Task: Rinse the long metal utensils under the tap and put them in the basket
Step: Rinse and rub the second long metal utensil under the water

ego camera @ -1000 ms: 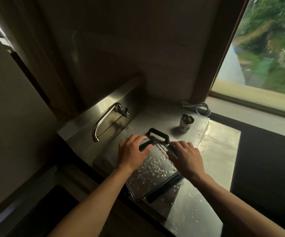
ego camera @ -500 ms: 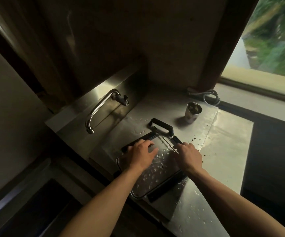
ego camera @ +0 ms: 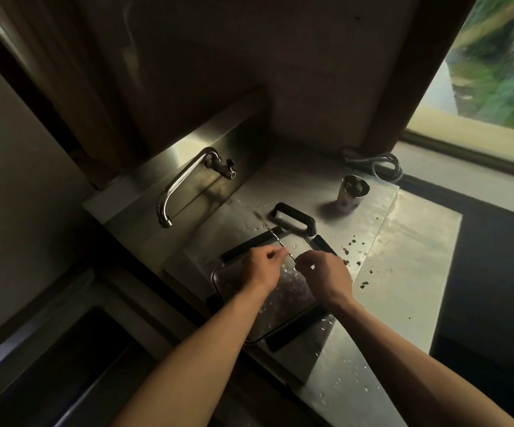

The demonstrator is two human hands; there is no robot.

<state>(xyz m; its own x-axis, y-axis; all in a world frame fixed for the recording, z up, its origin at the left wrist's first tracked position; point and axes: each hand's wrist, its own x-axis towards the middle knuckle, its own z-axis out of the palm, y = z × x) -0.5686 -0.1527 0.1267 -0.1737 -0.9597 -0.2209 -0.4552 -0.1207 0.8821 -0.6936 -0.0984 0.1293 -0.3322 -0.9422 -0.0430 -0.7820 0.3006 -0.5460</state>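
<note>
left hand (ego camera: 263, 266) pinches utensil (ego camera: 272, 235) | right hand (ego camera: 326, 274) beside, gripping fork (ego camera: 311, 241)

Glossy metal tap (ego camera: 184, 183), wet steel counter (ego camera: 403, 272)

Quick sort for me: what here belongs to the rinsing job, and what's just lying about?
Job: long metal utensil, pinched by left hand and right hand; tap; wet tray.

Lying about: steel cup, coiled hose, dark crumbs.

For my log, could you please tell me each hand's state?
Left hand: pinching the long thin metal utensil.
Right hand: curled, apparently gripping its near end.
</note>
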